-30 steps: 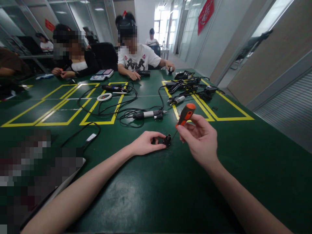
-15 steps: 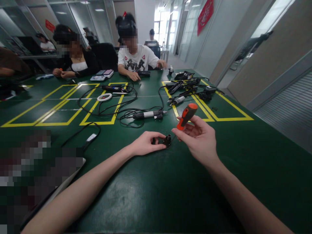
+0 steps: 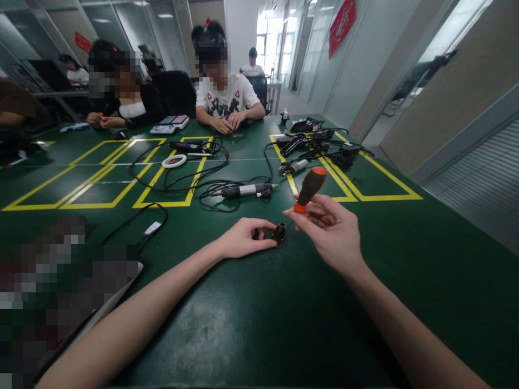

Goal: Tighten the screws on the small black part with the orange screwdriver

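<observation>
Moved since the earlier frame, head view: screwdriver [image 3: 310, 189], handle rolled to show a darker side; co-worker's left hand [image 3: 238, 118], brought back beside its fellow. Part [image 3: 279, 232], black, one, on the bench [image 3: 227, 324] between the hands, nearer the left hand [image 3: 245, 237], whose thumb and forefinger, slightly parted, grip its left side. Right hand [image 3: 332, 221], up and right of the part, closed lightly about the handle's lower end; screwdriver's long axis slanting down-left towards the part, tip contact too small to tell.
</observation>
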### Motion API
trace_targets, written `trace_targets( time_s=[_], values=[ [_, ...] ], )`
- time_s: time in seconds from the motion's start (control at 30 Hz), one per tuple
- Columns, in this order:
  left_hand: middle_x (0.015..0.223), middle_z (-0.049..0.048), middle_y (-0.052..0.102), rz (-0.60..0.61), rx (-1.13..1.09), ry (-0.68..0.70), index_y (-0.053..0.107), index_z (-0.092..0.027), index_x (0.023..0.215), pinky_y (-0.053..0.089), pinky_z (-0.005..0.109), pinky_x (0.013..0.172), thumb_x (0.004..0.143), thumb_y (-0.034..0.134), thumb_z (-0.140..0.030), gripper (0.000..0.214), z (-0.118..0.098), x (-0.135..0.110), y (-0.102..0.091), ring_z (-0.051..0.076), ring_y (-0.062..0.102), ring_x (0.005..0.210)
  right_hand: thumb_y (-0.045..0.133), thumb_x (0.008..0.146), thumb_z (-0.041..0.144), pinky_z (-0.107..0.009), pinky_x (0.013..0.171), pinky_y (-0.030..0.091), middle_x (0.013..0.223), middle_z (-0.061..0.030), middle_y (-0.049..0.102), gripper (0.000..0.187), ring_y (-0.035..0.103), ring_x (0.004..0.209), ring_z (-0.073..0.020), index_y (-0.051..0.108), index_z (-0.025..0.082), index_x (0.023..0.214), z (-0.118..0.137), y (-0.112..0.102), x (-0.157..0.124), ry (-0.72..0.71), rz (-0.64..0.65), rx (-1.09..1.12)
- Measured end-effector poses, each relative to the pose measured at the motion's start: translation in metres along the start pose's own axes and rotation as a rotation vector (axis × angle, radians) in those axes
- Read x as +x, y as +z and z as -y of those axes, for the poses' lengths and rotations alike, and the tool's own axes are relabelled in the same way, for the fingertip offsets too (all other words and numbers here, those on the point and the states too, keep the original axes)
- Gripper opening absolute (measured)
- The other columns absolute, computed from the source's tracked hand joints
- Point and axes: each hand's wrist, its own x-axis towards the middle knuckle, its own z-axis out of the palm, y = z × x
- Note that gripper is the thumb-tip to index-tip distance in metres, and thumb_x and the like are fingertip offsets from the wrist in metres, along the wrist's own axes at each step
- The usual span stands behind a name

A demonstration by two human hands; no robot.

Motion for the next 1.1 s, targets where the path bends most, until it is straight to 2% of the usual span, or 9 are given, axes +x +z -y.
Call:
trace_targets(
  time_s=[0.13,0.3,0.47,0.57,0.77,0.93,1.1],
  values=[
    [0.068,-0.0043,0.057,0.004,-0.01,0.003,0.075,-0.013,0.12,0.035,0.023,0.061,0.085,0.075,-0.041,0.044,0.0001,0.0002,-0.0002,0.01,0.044,0.059,0.083,0.075,0.023,-0.026,0.052,0.057,0.086,-0.0028,0.076,0.02,0.066,0.064,-0.0136,0.079,0.021,0.095,-0.002,-0.0017,0.0007,-0.031,-0.011,-0.031],
    [0.068,-0.0046,0.056,0.001,-0.009,0.007,0.075,-0.013,0.12,0.035,0.023,0.062,0.085,0.075,-0.042,0.045,0.0004,0.0001,0.0002,0.009,0.044,0.059,0.092,0.066,0.026,-0.03,0.063,0.063,0.078,-0.0003,0.077,0.04,0.072,0.065,-0.0159,0.074,0.022,0.102,-0.0061,-0.0024,0.0005,-0.013,-0.029,0.039],
    [0.068,-0.0049,0.056,0.004,0.003,-0.004,0.074,-0.013,0.12,0.035,0.023,0.062,0.085,0.075,-0.04,0.045,0.0,0.0004,-0.0002,0.009,0.043,0.059,0.091,0.07,0.03,-0.025,0.054,0.061,0.079,-0.0004,0.079,0.044,0.068,0.055,-0.0129,0.067,0.023,0.106,-0.0057,-0.0007,-0.0009,0.015,-0.016,0.094],
    [0.067,-0.0051,0.056,0.0,-0.002,-0.003,0.074,-0.014,0.121,0.035,0.023,0.062,0.085,0.075,-0.041,0.045,0.0004,0.0008,-0.0002,0.009,0.043,0.059,0.094,0.064,0.029,-0.025,0.054,0.061,0.076,0.001,0.078,0.048,0.068,0.054,-0.0128,0.065,0.023,0.102,-0.0042,0.0005,-0.0014,0.057,-0.028,0.14],
    [0.07,-0.0045,0.056,-0.001,0.002,0.02,0.075,-0.014,0.121,0.036,0.023,0.063,0.086,0.075,-0.04,0.044,0.0012,0.0005,0.0003,0.01,0.045,0.061,0.096,0.058,0.036,-0.026,0.045,0.056,0.063,-0.0013,0.073,0.033,0.063,0.048,-0.0134,0.071,0.019,0.072,-0.0036,0.0006,0.0006,0.17,-0.014,0.08],
    [0.07,-0.0045,0.056,-0.003,0.014,0.019,0.074,-0.013,0.121,0.036,0.023,0.063,0.085,0.075,-0.041,0.045,0.002,-0.0002,0.0002,0.009,0.044,0.061,0.097,0.057,0.033,-0.025,0.044,0.054,0.065,-0.0022,0.073,0.029,0.061,0.047,-0.0122,0.077,0.018,0.071,-0.0048,-0.0005,0.0013,0.2,-0.033,0.088],
    [0.069,-0.0047,0.056,-0.007,0.004,0.034,0.074,-0.013,0.12,0.036,0.022,0.062,0.085,0.075,-0.041,0.045,0.0032,0.0002,0.0005,0.009,0.043,0.06,0.088,0.071,0.036,-0.025,0.043,0.053,0.08,-0.0043,0.074,0.02,0.061,0.05,-0.0106,0.078,0.019,0.075,-0.0054,-0.0026,-0.0008,0.101,0.019,0.045]
  ],
)
